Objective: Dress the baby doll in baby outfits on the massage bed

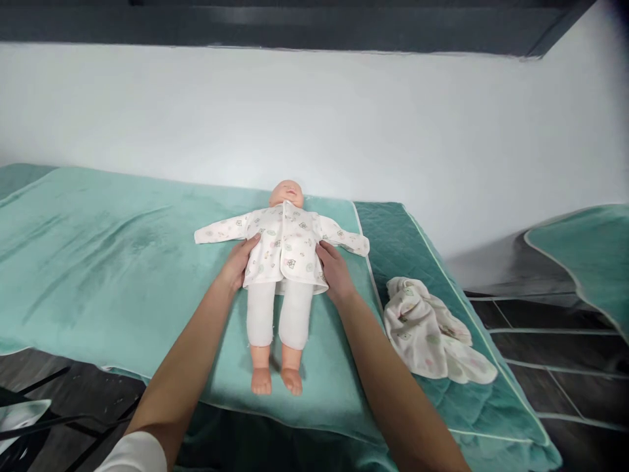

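A baby doll (pixel 286 193) lies on its back on the bed, head toward the wall and bare feet toward me. Its white printed jacket (pixel 299 241) has long sleeves spread out to both sides, and white pants (pixel 261 314) cover its legs to the shins. At the doll's waist, on the left of the view, my left hand (pixel 240 263) is closed on its side, thumb on the jacket front. My right hand (pixel 335 270) grips the opposite side the same way. The fingers of both hands are partly hidden beneath the doll and jacket.
A crumpled white printed cloth (pixel 425 331) lies on the quilted green cover (pixel 381 226) at the right. The light green blanket (pixel 122 275) spreads left. Behind is a white wall (pixel 314 118); a bare metal bed frame (pixel 545 332) stands at far right.
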Demonstrator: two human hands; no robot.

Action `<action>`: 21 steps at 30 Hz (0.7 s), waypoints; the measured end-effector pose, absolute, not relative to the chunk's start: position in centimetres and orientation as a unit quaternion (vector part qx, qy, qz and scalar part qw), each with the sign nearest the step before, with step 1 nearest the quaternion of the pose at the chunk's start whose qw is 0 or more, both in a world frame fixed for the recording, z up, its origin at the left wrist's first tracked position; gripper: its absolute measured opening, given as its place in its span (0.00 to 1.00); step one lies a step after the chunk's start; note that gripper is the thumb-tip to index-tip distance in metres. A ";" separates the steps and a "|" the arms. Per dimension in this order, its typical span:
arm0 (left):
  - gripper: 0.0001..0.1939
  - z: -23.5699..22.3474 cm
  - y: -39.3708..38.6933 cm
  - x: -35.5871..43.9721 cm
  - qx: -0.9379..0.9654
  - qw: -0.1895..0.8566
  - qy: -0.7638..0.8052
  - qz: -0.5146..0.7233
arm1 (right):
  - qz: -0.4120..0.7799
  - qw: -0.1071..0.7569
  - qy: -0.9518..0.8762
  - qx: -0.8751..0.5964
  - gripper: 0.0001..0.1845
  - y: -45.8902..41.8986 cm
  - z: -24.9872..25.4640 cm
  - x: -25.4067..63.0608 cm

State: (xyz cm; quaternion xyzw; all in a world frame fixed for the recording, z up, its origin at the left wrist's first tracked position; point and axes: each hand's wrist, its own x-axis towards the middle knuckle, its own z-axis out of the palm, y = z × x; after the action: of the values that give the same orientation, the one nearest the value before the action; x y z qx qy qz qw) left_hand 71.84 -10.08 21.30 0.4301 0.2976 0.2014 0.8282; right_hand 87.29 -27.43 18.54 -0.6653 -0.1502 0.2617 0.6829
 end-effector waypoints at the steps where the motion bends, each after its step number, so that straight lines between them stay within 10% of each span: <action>1: 0.21 21.2 -9.8 72.4 0.423 0.831 0.294 0.209 | 0.259 0.683 -0.159 -0.664 0.26 -27.1 18.8 87.4; 14: 0.22 19.9 -9.2 73.6 0.445 0.776 0.302 0.331 | 0.166 0.665 -0.220 -0.694 0.34 -28.0 17.2 87.0; 21: 0.22 19.0 -11.4 67.9 0.562 0.636 0.322 0.419 | -0.117 0.414 -0.322 -0.843 0.25 -40.7 20.2 86.6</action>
State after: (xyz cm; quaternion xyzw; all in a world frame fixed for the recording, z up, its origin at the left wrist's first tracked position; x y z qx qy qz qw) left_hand 67.90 -11.42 18.99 0.5620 0.3223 0.4186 0.6364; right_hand 86.61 -40.69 20.24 -0.8433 -0.3215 -0.1169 0.4145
